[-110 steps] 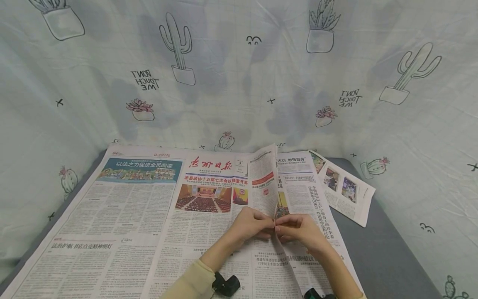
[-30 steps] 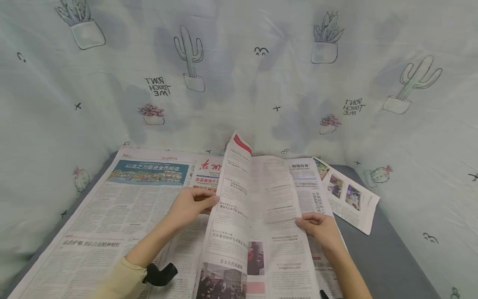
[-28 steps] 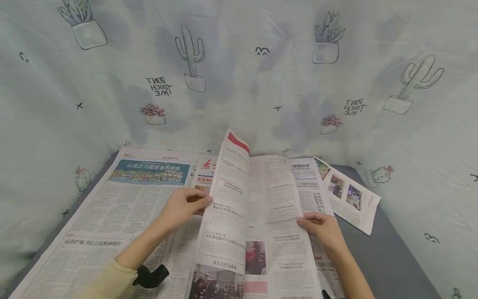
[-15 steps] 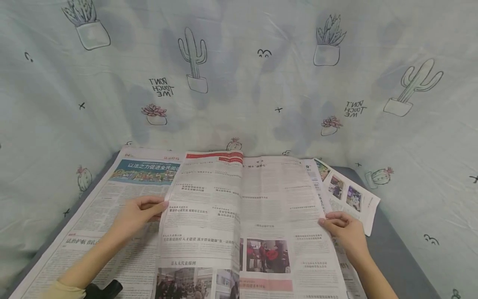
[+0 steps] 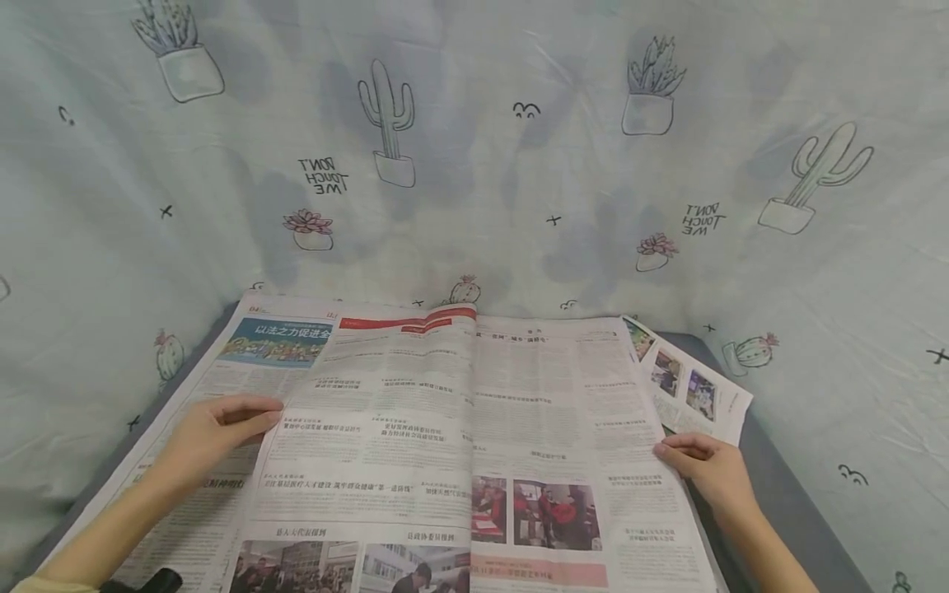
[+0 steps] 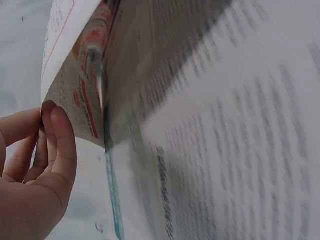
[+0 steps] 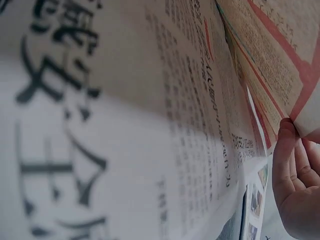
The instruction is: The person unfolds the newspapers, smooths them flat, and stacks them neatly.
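A newspaper [image 5: 415,445] lies spread out in the head view, its pages folded along a line near the middle. With thumb and fingers my left hand [image 5: 211,436] pinches the left edge of the upper sheet, raised above the page below. My right hand [image 5: 712,469] pinches the same sheet's right edge. In the left wrist view the left hand [image 6: 45,170] grips the lifted page edge [image 6: 75,95]. The right wrist view has the right hand [image 7: 300,175] holding a page edge near its fingertips, with a larger printed page beside it.
Beneath the upper sheet, another newspaper page with a blue banner [image 5: 274,342] shows at the left. A smaller printed paper with photos [image 5: 697,387] sticks out at the right on the grey tabletop [image 5: 793,511]. A cactus-patterned curtain [image 5: 474,165] stands behind and at both sides.
My hands first worked together at the fold, then drew apart. The left hand carried the page edge leftward and the right hand moved right, so the sheet is now spread wide.
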The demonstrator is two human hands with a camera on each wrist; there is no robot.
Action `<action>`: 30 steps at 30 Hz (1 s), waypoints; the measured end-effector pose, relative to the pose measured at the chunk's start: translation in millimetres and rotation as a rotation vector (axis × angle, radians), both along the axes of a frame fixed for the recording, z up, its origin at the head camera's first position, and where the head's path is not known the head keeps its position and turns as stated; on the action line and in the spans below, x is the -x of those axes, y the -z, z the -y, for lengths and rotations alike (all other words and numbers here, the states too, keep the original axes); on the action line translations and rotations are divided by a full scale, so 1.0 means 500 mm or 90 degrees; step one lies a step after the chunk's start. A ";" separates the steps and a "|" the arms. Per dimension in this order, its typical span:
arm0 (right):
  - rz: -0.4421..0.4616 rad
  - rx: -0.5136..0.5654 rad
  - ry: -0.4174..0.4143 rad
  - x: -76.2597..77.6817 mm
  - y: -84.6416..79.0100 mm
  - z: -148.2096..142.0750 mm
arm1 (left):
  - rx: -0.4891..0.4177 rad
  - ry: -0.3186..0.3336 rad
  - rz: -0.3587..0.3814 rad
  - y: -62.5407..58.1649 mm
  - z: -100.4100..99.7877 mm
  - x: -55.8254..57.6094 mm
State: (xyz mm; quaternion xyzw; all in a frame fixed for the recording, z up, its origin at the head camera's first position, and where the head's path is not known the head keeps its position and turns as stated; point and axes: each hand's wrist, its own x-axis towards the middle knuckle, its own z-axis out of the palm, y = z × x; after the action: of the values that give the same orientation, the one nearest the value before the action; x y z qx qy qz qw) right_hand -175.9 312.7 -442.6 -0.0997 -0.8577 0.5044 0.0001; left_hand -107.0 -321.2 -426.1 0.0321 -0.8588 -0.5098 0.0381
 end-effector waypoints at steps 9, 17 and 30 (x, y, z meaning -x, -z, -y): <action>0.016 0.032 -0.030 0.008 0.007 -0.006 | 0.044 -0.045 0.036 0.021 0.093 -0.006; 0.057 0.066 -0.046 0.014 0.014 -0.013 | 0.089 -0.095 0.035 0.055 0.193 -0.011; 0.115 0.148 -0.029 0.027 0.035 -0.051 | 0.151 -0.148 0.062 0.087 0.285 -0.014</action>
State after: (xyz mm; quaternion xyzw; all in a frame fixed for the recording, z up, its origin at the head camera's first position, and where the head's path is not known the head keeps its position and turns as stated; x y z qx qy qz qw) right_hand -189.2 338.0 -459.9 -0.1247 -0.7922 0.5889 -0.1000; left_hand -100.2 -463.7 -469.5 0.1515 -0.9043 -0.3948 0.0588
